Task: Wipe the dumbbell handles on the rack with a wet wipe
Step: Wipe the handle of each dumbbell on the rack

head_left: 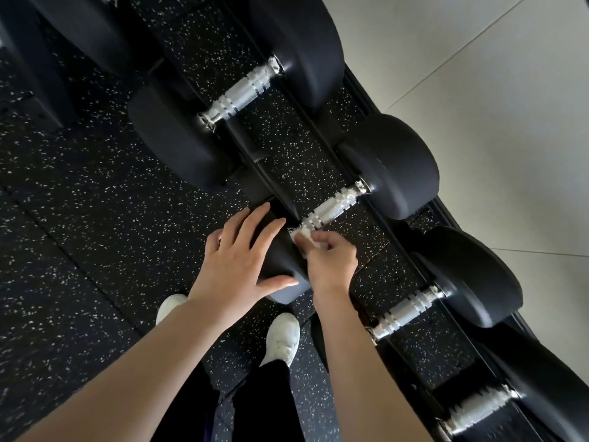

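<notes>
The right hand (331, 258) pinches a white wet wipe (304, 235) with curled fingers and presses it against the near end of a knurled metal dumbbell handle (331, 208), where the handle meets the near black head (283, 266). The left hand (237, 260) lies on that head with fingers straight and spread, thumb along its lower edge. The dumbbell sits on the rack (424, 275) between 2 neighbours. The wipe is bunched at the right fingertips, just beside the left fingers. White shoes (282, 339) stand on speckled flooring (79, 218) below.
</notes>
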`<act>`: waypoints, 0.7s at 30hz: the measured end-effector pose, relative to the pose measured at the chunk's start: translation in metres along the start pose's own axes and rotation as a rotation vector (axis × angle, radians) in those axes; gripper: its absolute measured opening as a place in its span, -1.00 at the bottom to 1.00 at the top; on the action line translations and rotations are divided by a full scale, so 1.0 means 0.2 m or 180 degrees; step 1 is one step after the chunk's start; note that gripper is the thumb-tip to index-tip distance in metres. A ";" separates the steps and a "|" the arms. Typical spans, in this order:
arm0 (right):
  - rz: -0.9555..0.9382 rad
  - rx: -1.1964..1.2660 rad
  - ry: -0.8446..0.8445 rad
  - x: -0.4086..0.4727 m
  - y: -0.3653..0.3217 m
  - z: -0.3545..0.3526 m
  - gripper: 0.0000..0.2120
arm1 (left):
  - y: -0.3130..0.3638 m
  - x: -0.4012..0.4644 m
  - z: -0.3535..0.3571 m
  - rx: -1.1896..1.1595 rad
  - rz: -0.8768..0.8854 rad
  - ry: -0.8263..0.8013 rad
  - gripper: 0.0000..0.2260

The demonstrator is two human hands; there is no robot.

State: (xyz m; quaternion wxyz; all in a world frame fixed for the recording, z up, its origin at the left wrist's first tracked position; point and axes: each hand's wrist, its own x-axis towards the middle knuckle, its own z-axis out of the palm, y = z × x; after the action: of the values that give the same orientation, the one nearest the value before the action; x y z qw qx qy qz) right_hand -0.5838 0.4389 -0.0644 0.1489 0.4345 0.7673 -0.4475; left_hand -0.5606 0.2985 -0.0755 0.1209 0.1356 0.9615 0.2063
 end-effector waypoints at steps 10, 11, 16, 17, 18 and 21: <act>0.0453 0.0173 -0.0241 0.06 0.03 -0.03 -0.79 | 0.00 -0.01 0.02 -0.0032 -0.0059 0.0016 -0.26; 0.0515 0.0327 -0.0217 0.05 0.05 -0.03 -0.79 | 0.00 -0.01 0.02 -0.0023 -0.0058 0.0004 -0.25; 0.0860 0.1492 -0.0250 0.05 0.06 -0.01 -0.80 | 0.00 -0.01 0.02 -0.0038 -0.0073 -0.0027 -0.27; 0.0949 0.1748 -0.0235 0.05 0.06 -0.01 -0.80 | 0.01 -0.01 0.02 -0.0029 -0.0087 -0.0033 -0.26; 0.1030 0.1999 -0.0209 0.05 0.05 -0.02 -0.81 | 0.01 -0.01 0.02 -0.0022 -0.0096 -0.0040 -0.26; 0.1078 0.2591 -0.0052 0.07 0.00 -0.05 -0.84 | 0.01 -0.01 0.01 -0.0006 -0.0077 -0.0036 -0.26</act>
State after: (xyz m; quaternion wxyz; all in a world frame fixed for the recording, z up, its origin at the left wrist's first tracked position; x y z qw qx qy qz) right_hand -0.5905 0.4538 -0.0677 0.0429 0.5738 0.4452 -0.6861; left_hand -0.5574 0.3004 -0.0768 0.1290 0.1251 0.9621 0.2049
